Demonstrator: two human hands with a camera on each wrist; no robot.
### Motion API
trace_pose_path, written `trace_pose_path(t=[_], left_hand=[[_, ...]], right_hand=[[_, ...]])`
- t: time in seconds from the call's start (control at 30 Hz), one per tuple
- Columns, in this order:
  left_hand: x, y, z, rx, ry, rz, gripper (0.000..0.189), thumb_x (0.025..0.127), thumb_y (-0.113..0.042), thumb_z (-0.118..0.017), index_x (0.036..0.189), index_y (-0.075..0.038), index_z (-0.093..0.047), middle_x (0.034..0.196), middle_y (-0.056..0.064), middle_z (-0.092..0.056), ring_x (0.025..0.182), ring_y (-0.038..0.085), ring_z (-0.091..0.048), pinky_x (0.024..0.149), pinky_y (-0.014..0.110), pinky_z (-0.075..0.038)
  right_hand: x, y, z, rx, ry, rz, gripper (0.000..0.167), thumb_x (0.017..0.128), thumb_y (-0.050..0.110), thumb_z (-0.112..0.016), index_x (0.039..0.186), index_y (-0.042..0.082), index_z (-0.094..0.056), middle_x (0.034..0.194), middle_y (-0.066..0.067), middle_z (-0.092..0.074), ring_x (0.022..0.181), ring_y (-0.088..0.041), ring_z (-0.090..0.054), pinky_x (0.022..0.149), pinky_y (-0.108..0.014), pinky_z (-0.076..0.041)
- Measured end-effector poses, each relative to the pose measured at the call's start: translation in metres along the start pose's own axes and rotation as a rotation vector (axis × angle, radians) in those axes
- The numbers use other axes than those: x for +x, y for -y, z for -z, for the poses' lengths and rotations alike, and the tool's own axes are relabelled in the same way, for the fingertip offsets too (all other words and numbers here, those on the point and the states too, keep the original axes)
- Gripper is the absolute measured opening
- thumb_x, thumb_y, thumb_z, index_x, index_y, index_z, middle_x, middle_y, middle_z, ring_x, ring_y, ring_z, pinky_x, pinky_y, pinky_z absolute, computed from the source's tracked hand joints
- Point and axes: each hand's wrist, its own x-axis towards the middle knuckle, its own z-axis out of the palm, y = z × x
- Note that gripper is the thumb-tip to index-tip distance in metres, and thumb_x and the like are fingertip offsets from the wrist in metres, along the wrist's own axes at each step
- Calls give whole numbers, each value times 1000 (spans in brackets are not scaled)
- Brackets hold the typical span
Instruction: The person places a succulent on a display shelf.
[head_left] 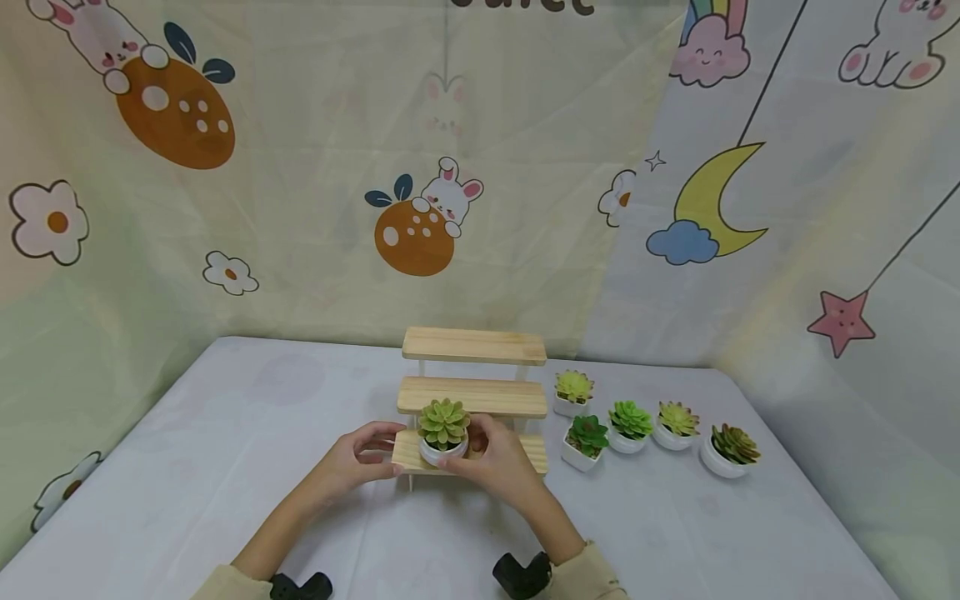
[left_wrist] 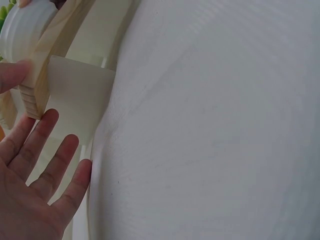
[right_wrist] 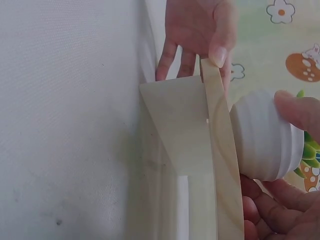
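Note:
A wooden three-step stand (head_left: 472, 396) with pale side panels (left_wrist: 80, 90) stands on the white-covered table. A green succulent (head_left: 444, 423) in a round white ribbed pot (right_wrist: 260, 135) is at the left part of its lowest step (head_left: 528, 454), the base right at the board. My right hand (head_left: 502, 458) grips this pot, thumb on its front side and fingers round behind. The left hand (head_left: 363, 457) holds the left end of the same step, its thumb (left_wrist: 14, 75) at the board's corner and the other fingers spread beside and below the end.
To the right of the stand are several potted succulents: two in square pots (head_left: 581, 457) nearest it, and round-potted ones (head_left: 626, 443) farther right, the reddish one (head_left: 726, 467) outermost. A printed cloth (head_left: 315, 208) hangs behind the table.

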Motion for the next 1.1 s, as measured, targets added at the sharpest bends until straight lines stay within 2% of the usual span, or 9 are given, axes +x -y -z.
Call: trace_pose_path(t=[0.33, 0.53, 0.67, 0.87, 1.1], left_hand=[[0, 2, 0, 6, -4, -4, 57, 79, -16, -73, 127, 1, -49, 121, 21, -56, 110, 31, -54, 93, 45, -47], [1, 4, 1, 9, 0, -15, 56, 79, -16, -73, 127, 1, -49, 122, 21, -55, 110, 31, -54, 92, 44, -47], [1, 4, 0, 16, -10, -4, 56, 78, -16, -73, 126, 0, -50, 122, 20, -56, 109, 29, -54, 93, 45, -47], [2, 3, -1, 17, -24, 20, 56, 77, -15, -74, 126, -1, -51, 123, 18, -56, 109, 27, -54, 93, 44, -47], [2, 3, -1, 15, -25, 23, 56, 77, -15, -74, 126, -1, -51, 122, 18, -56, 109, 27, -54, 94, 44, -47]], right_hand=[[0, 2, 1, -17, -9, -11, 62, 71, 34, -80, 118, 2, -55, 98, -4, -60, 86, -14, -52, 72, -23, -45], [-2, 3, 6, 44, -5, -27, 64, 70, 33, -81, 119, 4, -53, 101, -5, -59, 91, -17, -54, 77, -26, -47], [-4, 3, 11, 74, -5, -18, 63, 70, 32, -81, 120, 5, -53, 103, -7, -59, 93, -20, -55, 79, -27, -48], [-10, 1, 22, 116, -13, 8, 58, 73, 28, -79, 121, 7, -54, 110, -10, -62, 101, -24, -59, 89, -41, -49], [-18, -2, 39, 162, -43, -29, 54, 76, 23, -77, 123, 9, -54, 114, -9, -61, 106, -24, -59, 94, -41, -47]])
